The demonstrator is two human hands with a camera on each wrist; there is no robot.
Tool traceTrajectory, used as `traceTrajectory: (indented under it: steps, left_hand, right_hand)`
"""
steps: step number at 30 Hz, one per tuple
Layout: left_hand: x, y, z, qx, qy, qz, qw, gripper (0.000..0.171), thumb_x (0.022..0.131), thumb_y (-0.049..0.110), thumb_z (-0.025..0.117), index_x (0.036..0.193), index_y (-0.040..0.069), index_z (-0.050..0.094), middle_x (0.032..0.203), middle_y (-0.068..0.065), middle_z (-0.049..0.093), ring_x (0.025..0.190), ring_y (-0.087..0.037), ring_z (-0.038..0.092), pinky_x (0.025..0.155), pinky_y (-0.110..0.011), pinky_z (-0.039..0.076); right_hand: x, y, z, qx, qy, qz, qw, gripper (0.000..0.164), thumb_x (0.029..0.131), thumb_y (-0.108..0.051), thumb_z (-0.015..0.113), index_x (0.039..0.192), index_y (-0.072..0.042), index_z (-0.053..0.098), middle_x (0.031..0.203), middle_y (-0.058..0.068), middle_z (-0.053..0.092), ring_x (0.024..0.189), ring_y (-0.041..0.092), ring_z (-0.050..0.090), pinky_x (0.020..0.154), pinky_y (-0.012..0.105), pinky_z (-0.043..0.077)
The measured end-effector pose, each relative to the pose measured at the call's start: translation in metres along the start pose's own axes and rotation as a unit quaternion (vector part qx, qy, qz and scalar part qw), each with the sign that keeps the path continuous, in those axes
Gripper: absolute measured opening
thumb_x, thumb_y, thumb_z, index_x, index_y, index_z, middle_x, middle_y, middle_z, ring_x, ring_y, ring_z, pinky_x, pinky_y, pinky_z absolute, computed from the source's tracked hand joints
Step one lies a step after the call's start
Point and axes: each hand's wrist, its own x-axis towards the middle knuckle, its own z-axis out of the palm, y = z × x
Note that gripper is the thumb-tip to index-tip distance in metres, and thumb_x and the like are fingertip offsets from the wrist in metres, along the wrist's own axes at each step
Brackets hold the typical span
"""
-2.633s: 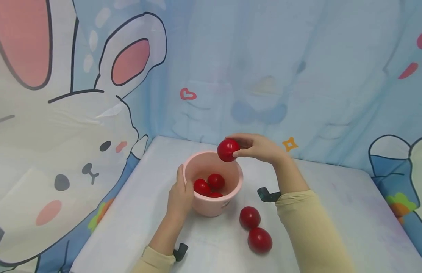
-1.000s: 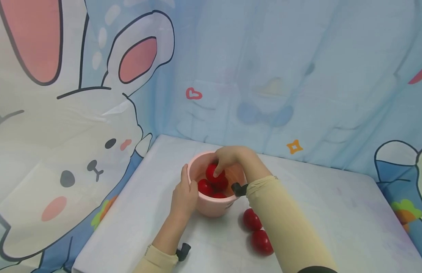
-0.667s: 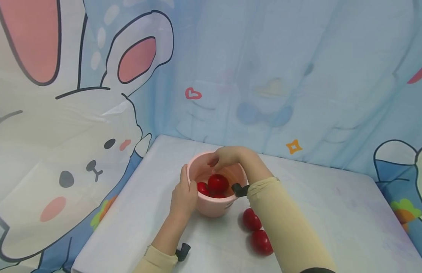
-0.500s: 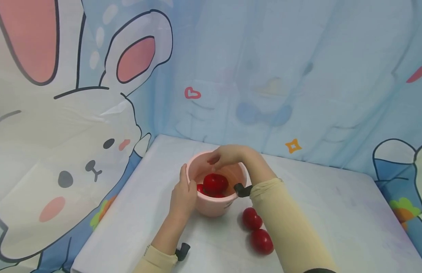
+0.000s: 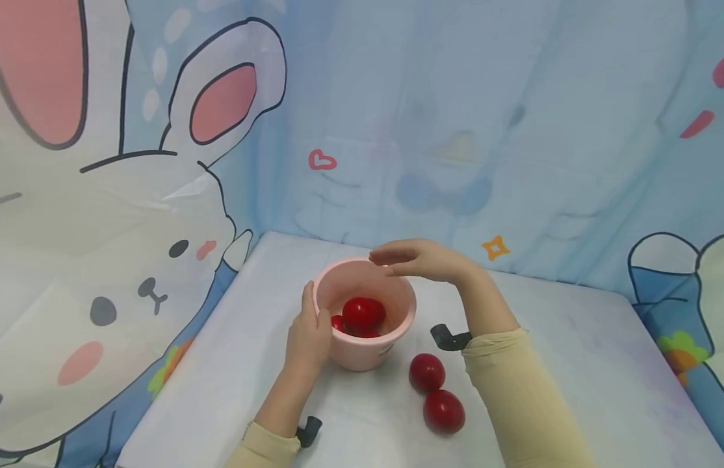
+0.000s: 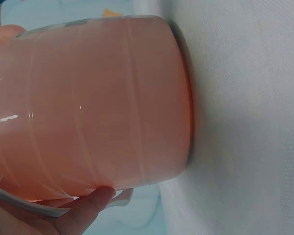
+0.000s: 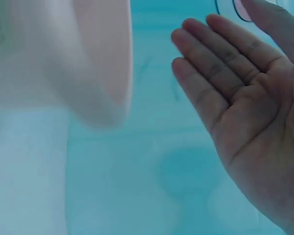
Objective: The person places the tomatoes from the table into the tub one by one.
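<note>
1. Pink bucket (image 5: 362, 359) is standing upright on the white tabletop (image 5: 543, 364), lower middle of the head view. Most of its rim end runs off the left edge in the left wrist view.
2. Red balls (image 5: 357, 314) are inside it (could be fruit tbh, can't make it out). One is on top, another peeks out behind its right side, and only slivers of the lower ones show, so no sure count from me.
3. Two more sit outside, in front and to the right: the farther ball (image 5: 427, 373) and the nearer ball (image 5: 444, 412). Touching or just about, hard to tell.
4. Hands are apart from each other. The left hand (image 5: 309, 338) grips the bucket's left side at the rim; its wrist view cuts most of it off at bottom left, with a pale strip (image 6: 39, 209) by the fingers that looks like a handle.
5. The right hand (image 5: 423, 260) has its fingers stretched out, palm bare, over the far right rim in the head view. Its wrist view shows a gap to the bucket, which is blurry and cut off there.
6. Some small marking (image 5: 385, 350) on the bucket's front, too tiny to read.
</note>
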Motion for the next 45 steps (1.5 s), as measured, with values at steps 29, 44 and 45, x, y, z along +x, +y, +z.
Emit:
traceTrajectory:
  steps: [29, 44, 45]
  left_hand:
    - [-0.002, 0.0, -0.001, -0.002, -0.007, 0.0, 1.0, 0.067, 0.099, 0.037, 0.047, 0.158, 0.022, 0.018, 0.154, 0.0, 0.046, 0.138, -0.025, 0.049, 0.1, -0.047, 0.052]
    - [-0.002, 0.001, 0.001, -0.008, -0.006, 0.001, 1.0, 0.067, 0.099, 0.036, 0.049, 0.157, 0.02, 0.019, 0.153, -0.001, 0.047, 0.138, -0.026, 0.049, 0.098, -0.049, 0.053]
    - [-0.002, 0.001, 0.001, -0.008, -0.005, 0.0, 1.0, 0.067, 0.099, 0.036, 0.049, 0.158, 0.02, 0.019, 0.153, -0.001, 0.047, 0.137, -0.026, 0.049, 0.098, -0.049, 0.053]
  right_hand:
    - [-0.091, 0.064, 0.024, 0.058, 0.069, 0.014, 0.996, 0.044, 0.092, -0.043, 0.066, 0.135, -0.036, 0.057, 0.136, -0.008, 0.062, 0.129, 0.015, 0.058, 0.103, 0.034, 0.051]
    - [-0.102, 0.118, 0.079, 0.13, -0.02, 0.056, 0.99, 0.051, 0.091, -0.033, 0.068, 0.139, -0.03, 0.055, 0.145, 0.005, 0.055, 0.138, 0.028, 0.049, 0.108, 0.051, 0.046]
    - [-0.103, 0.12, 0.082, 0.135, -0.024, 0.058, 0.989, 0.051, 0.09, -0.032, 0.068, 0.14, -0.029, 0.054, 0.145, 0.005, 0.055, 0.139, 0.029, 0.048, 0.108, 0.051, 0.045]
